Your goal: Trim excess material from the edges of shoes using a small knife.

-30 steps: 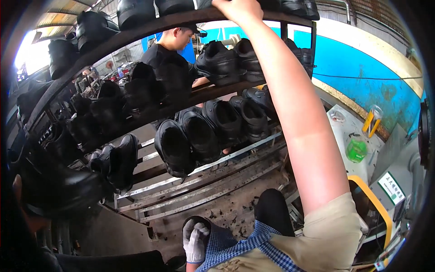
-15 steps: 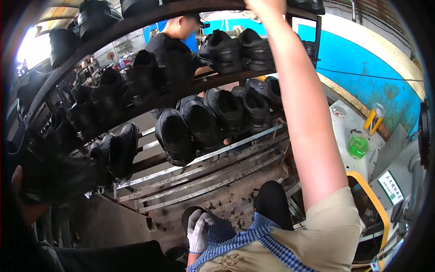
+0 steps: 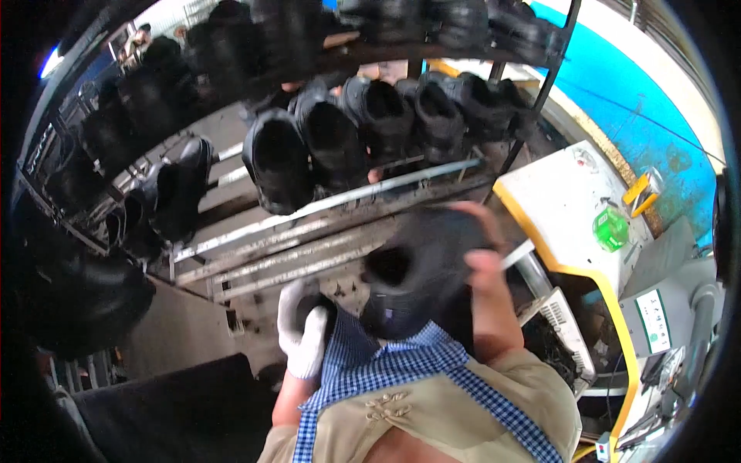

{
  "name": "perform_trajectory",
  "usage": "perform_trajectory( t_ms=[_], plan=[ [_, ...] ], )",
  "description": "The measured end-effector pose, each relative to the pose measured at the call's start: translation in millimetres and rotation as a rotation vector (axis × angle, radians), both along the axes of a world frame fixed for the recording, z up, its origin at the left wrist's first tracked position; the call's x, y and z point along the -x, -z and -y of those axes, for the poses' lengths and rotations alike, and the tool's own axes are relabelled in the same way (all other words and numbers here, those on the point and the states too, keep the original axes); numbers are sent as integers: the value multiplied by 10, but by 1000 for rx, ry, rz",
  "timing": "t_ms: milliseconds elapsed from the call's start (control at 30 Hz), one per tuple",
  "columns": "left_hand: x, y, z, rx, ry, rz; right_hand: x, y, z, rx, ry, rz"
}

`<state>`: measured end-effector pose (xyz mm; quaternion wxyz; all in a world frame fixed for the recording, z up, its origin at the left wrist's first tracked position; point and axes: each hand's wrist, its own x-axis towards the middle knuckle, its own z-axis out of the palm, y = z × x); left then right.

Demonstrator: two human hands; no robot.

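R hand [image 3: 492, 279], bare: fingers & thumb gripping 1 blk shoe [image 3: 432, 266], opening twd L, held in front of chk'd apron [image 3: 394, 363]. L hand [image 3: 301, 336], wht glove: fingers & thumb parted, nr apron's L edge; can't tell if touching dark patch betw. them. Beyond: metal rack [image 3: 401, 185] w/ rows of blk shoes [image 3: 336, 158]. To R: wht table [image 3: 544, 189], yel. edge, w/ grn container [image 3: 610, 229].
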<state>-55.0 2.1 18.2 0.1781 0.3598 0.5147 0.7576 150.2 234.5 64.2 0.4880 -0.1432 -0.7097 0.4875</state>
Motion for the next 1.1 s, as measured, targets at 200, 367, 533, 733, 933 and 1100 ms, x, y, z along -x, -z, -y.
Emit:
perform_trajectory(
  t_ms=[200,367,533,733,933,1100],
  plan=[
    [312,349,-528,218,348,148,731,377,169,-129,-299,245],
    [192,94,-474,104,493,827,828,379,165,-165,-485,285],
    [-66,-169,-350,217,385,419,750,282,202,-315,-407,75],
    [-145,-171,-346,291,218,-29,681,150,296,-615,-263,228],
    [-205,-205,-364,296,219,45,772,323,380,-759,-84,243],
    [-216,-190,-312,301,245,64,754,426,350,-254,-337,68]
  ],
)
